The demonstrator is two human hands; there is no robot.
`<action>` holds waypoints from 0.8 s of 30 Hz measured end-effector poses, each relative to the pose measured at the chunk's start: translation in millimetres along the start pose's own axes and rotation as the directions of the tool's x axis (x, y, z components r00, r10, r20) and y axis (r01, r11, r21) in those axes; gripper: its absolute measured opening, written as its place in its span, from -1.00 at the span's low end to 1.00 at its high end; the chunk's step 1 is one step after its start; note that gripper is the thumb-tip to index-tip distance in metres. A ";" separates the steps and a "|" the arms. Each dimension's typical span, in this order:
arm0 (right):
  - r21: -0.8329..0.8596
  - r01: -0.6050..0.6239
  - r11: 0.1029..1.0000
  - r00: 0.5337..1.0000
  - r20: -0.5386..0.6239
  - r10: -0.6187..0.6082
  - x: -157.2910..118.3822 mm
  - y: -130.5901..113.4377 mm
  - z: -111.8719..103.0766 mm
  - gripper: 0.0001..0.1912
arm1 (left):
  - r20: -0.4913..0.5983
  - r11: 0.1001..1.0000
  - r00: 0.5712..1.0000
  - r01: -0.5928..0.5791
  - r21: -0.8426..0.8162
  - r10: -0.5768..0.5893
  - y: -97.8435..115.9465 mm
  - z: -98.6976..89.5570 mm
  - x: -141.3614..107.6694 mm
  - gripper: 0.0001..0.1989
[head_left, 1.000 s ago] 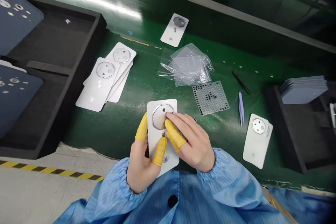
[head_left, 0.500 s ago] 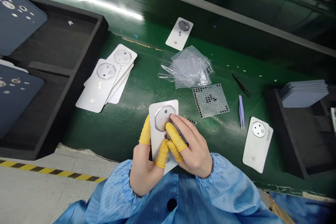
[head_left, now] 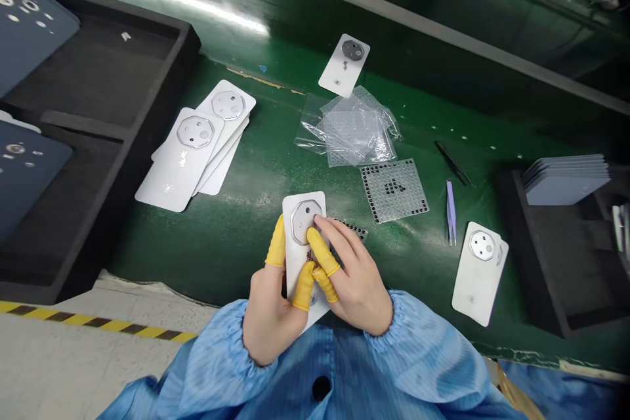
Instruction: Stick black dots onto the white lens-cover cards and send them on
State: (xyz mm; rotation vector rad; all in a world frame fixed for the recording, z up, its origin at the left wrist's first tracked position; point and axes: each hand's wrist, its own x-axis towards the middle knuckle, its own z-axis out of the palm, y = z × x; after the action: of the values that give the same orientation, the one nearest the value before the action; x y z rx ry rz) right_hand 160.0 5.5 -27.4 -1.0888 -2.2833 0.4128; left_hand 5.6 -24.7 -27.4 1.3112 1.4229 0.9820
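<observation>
Green bench (head_left: 236,243), 2 tweezers (head_left: 450,203), right hand (head_left: 358,285) on panel (head_left: 296,252), part-hiding dotted sheet (head_left: 357,231)

A white, round-cornered panel (head_left: 297,252), held face up, carries a silver-rimmed octagonal plate (head_left: 301,215) near its far end

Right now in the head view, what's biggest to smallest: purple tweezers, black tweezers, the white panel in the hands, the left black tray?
1. Left black tray
2. White panel, partly covered
3. Purple tweezers and black tweezers: too alike to rank

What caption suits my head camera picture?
Left grip holds a white panel, right grip at its octagonal disc, at a green table.
</observation>
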 end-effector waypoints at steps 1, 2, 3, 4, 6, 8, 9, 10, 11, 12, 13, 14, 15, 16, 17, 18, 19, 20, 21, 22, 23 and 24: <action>0.019 -0.010 1.000 1.000 0.000 0.010 -1.0 1.3 1.3 -0.55 | 0.010 0.999 1.000 0.014 -0.051 -0.014 -0.8 0.7 1.0 -0.27; 0.048 -0.017 0.999 1.000 -0.012 0.017 -1.7 2.5 2.0 -0.55 | 0.011 0.993 0.999 0.034 -0.110 -0.033 -0.7 1.5 1.9 -0.24; 0.082 -0.021 0.996 0.999 -0.035 0.024 -2.2 3.6 2.2 -0.55 | 0.009 0.984 0.999 0.053 -0.170 -0.052 0.5 2.4 2.5 -0.22; 0.114 -0.022 0.993 0.997 -0.065 0.029 -2.4 4.4 1.9 -0.55 | -0.001 0.972 0.998 0.066 -0.224 -0.068 2.5 3.2 2.9 -0.22; 0.159 -0.017 0.987 0.992 -0.118 0.036 -2.0 5.2 -0.1 -0.55 | -0.027 0.956 0.996 0.076 -0.285 -0.087 7.9 4.6 2.8 -0.28; 0.167 -0.010 0.986 0.990 -0.140 0.034 -0.8 4.6 -3.2 -0.52 | -0.062 0.955 0.993 0.075 -0.285 -0.097 12.6 5.3 1.8 -0.34; 0.162 -0.005 0.987 0.989 -0.142 0.028 0.0 4.1 -4.7 -0.52 | -0.074 0.957 0.992 0.076 -0.279 -0.101 14.1 5.4 1.2 -0.35; 0.156 0.004 0.988 0.989 -0.145 0.019 0.8 3.4 -6.2 -0.51 | -0.074 0.958 0.992 0.079 -0.277 -0.103 15.0 5.3 0.5 -0.35; 0.152 0.015 0.988 0.989 -0.146 0.008 1.6 2.7 -7.6 -0.51 | -0.066 0.956 0.992 0.080 -0.283 -0.103 15.3 5.2 0.0 -0.35; 0.150 0.026 0.988 0.989 -0.146 -0.004 2.3 2.1 -8.8 -0.51 | -0.056 0.952 0.993 0.083 -0.294 -0.104 15.3 4.9 -0.4 -0.35; 0.149 0.035 0.988 0.989 -0.146 -0.013 2.9 1.5 -9.8 -0.51 | -0.049 0.948 0.993 0.085 -0.308 -0.105 15.1 4.6 -0.6 -0.35; 0.148 0.042 0.988 0.989 -0.143 -0.020 3.3 1.1 -10.9 -0.51 | -0.047 0.943 0.993 0.087 -0.320 -0.108 14.8 4.4 -0.7 -0.34; 0.149 0.043 0.988 0.990 -0.141 -0.022 3.7 0.7 -11.9 -0.51 | -0.049 0.940 0.992 0.091 -0.330 -0.113 14.8 4.2 -0.6 -0.34; 0.153 0.038 0.987 0.990 -0.137 -0.017 4.0 0.5 -13.2 -0.50 | -0.050 0.936 0.991 0.098 -0.338 -0.122 14.8 4.0 -0.4 -0.33; 0.161 0.031 0.986 0.991 -0.135 -0.009 4.1 0.5 -14.6 -0.50 | -0.048 0.932 0.990 0.108 -0.345 -0.132 15.1 3.8 -0.1 -0.32; 0.173 0.024 0.985 0.991 -0.136 0.000 4.1 0.7 -16.2 -0.49 | -0.038 0.929 0.989 0.123 -0.350 -0.145 15.5 3.7 0.2 -0.32; 0.188 0.014 0.982 0.990 -0.138 0.012 4.1 0.9 -18.1 -0.49 | -0.025 0.926 0.987 0.140 -0.351 -0.159 15.9 3.7 0.3 -0.33; 0.206 0.005 0.979 0.990 -0.141 0.024 3.9 1.2 -20.1 -0.49 | -0.010 0.923 0.985 0.157 -0.350 -0.171 16.4 3.6 0.4 -0.34; 0.222 -0.001 0.975 0.989 -0.144 0.034 3.5 1.5 -22.2 -0.49 | 0.000 0.922 0.984 0.168 -0.348 -0.179 16.9 3.6 0.3 -0.33; 0.232 -0.005 0.973 0.988 -0.147 0.040 3.1 1.7 -24.2 -0.50 | 0.004 0.922 0.983 0.172 -0.346 -0.182 17.4 3.6 0.2 -0.31; 0.235 -0.008 0.972 0.988 -0.150 0.044 2.6 1.7 -25.9 -0.51 | 0.003 0.923 0.983 0.172 -0.345 -0.182 17.9 3.6 -0.1 -0.29; 0.231 -0.008 0.973 0.987 -0.153 0.044 2.0 1.6 -27.4 -0.52 | 0.000 0.922 0.983 0.173 -0.346 -0.184 18.4 3.7 -0.3 -0.26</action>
State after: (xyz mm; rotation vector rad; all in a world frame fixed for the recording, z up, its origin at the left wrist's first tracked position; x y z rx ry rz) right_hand 176.7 8.9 -5.9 -0.9978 -2.0285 0.5662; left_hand 13.7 -23.1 -10.5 0.8952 1.2976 1.0762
